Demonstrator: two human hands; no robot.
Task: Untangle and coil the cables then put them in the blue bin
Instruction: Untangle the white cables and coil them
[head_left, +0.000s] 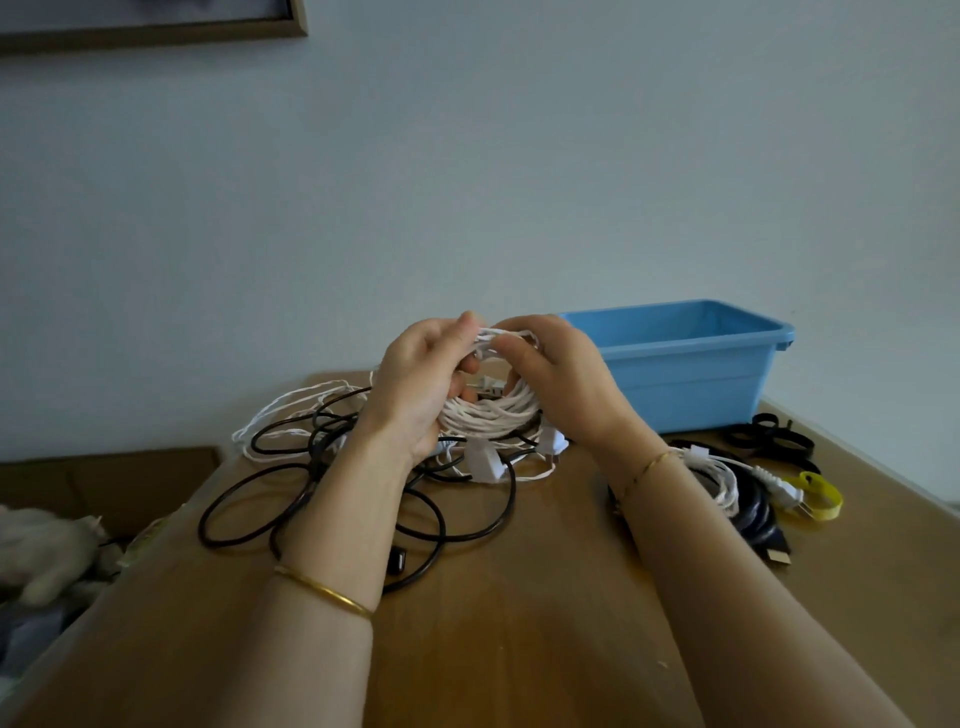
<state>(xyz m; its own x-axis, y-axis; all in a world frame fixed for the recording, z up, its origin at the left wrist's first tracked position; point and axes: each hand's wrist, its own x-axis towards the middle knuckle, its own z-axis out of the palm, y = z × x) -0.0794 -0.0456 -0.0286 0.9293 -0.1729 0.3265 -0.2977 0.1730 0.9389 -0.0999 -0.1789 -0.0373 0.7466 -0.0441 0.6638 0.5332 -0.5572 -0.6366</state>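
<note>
**Holding a white coil (488, 413) in both hands over the tangle**

Head view. Both hands are raised above the wooden table (519, 623), near the middle of the picture.

The left hand (423, 387) sits at nine o'clock of the white coil. Its fingers curl through the ring and its thumb pinches the top strands. The right hand (563, 379) sits at three o'clock of the coil, with thumb and fingers pinching those same top strands. So both hands grasp the coil and neither is released. The coil hangs as a ring between them. I cannot tell whether its bottom loops touch the cables beneath. Two white plugs (483, 460) lie at six o'clock of the coil.

The blue bin (685, 384) stands at the table's far edge, at two o'clock of the hands and just beyond the right hand. Its near wall hides its floor.

A black cable (234, 514) sprawls in wide loose loops at seven o'clock of the hands, partly under the left forearm. A loose white cable (291, 415) lies at nine o'clock, crossing the black loops.

At four o'clock, beside the right wrist, a wound bundle (727, 483) of white and dark cable rests on the table. Past it, toward three o'clock, lie black straps (769, 436) and a yellow strap (823, 496).

A gold bangle (324, 592) circles the left forearm and a thin chain (649, 465) the right wrist. A picture frame (156, 34) hangs on the wall at eleven o'clock. A pale fluffy thing (47, 551) lies off the table at eight o'clock.
</note>
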